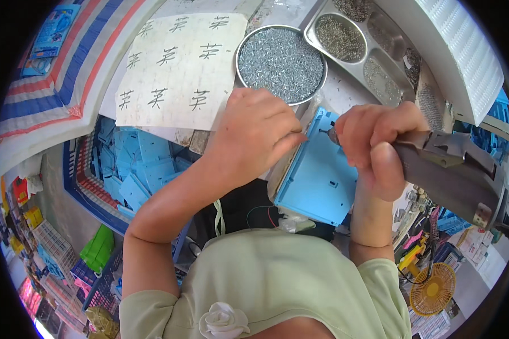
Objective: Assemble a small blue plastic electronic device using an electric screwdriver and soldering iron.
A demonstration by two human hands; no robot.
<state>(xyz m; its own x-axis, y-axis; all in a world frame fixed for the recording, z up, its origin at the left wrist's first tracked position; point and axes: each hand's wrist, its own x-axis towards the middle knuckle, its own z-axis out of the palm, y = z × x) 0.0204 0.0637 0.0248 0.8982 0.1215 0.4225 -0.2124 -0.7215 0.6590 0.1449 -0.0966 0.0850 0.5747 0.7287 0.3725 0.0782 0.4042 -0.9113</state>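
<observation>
My right hand (373, 138) is wrapped round a dark power screwdriver (444, 169), which lies nearly level with its bit pointing left over a light blue plastic panel (316, 175). The bit's tip is close to the panel's upper part; whether it touches a screw I cannot tell. Above the panel's left edge, my left hand (260, 133) has its fingers curled in and the thumb pressed to them. Anything inside those fingers is hidden. Just beyond that hand stands a round metal dish (283, 62) full of small silvery screws.
A steel compartment tray (367, 48) with small metal parts sits at the far right. Beside the dish lies a paper sheet (178, 73) with handwritten characters. Blue plastic pieces (138, 161) fill a crate at left. A white ribbed box (464, 51) stands at the upper right.
</observation>
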